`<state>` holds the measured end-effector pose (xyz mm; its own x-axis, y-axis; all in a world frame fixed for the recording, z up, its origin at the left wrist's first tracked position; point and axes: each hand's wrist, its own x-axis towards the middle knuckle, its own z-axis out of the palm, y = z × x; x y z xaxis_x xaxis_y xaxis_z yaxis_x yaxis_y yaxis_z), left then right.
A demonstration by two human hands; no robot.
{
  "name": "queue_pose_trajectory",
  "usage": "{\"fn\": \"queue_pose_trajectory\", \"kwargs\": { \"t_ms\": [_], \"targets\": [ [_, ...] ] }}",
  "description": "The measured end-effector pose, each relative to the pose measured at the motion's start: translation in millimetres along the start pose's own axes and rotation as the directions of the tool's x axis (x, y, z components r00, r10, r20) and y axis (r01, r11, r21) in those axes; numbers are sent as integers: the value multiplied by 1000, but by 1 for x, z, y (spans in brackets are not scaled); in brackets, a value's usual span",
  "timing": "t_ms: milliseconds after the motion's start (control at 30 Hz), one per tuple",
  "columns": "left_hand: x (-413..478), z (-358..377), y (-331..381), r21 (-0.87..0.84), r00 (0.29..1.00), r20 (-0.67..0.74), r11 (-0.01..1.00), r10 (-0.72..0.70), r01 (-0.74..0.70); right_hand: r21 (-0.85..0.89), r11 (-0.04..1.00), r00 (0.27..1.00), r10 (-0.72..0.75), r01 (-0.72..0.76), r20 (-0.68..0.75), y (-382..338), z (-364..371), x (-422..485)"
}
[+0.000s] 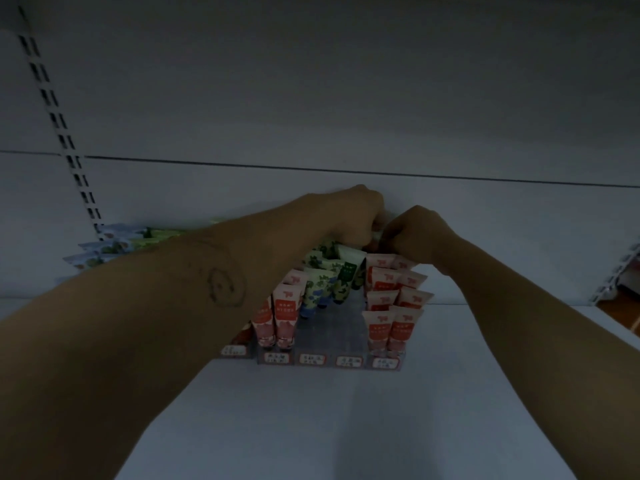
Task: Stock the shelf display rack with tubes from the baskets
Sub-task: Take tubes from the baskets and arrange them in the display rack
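A clear tiered display rack (329, 341) stands on the white shelf, with price labels along its front. Red tubes (391, 327) fill its right column, more red tubes (277, 313) stand left of centre, and green and blue patterned tubes (322, 282) sit in the middle rows. Both arms reach to the back of the rack. My left hand (356, 209) and my right hand (415, 230) meet there with curled fingers around a small pale tube (379, 232), mostly hidden between them. No basket shows.
More pale blue and green tubes (114, 244) lie in rows at the back left, partly hidden by my left forearm. A slotted upright (59, 129) runs up the back panel. The white shelf (311, 427) extends toward me; another upright shows at the far right.
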<state>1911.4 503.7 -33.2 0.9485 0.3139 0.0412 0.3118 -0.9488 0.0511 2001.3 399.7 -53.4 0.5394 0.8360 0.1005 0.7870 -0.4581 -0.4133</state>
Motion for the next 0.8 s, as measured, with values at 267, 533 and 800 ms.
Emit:
{"fn": "queue_pose_trajectory", "kwargs": {
  "t_ms": [267,533,800],
  "targets": [
    [8,-6,-3,-66,997,67,997,-32,36,-27,999,999,-35,36,12,4,1,4],
    [-16,17,-30,-340,991,-109,939,-84,42,-21,970,967,-240,242,84,-1,-14,-2],
    [-42,21,-36,-279,997,-77,960,10,-31,-305,834,884,-461,461,75,-19,-8,6]
  ]
}}
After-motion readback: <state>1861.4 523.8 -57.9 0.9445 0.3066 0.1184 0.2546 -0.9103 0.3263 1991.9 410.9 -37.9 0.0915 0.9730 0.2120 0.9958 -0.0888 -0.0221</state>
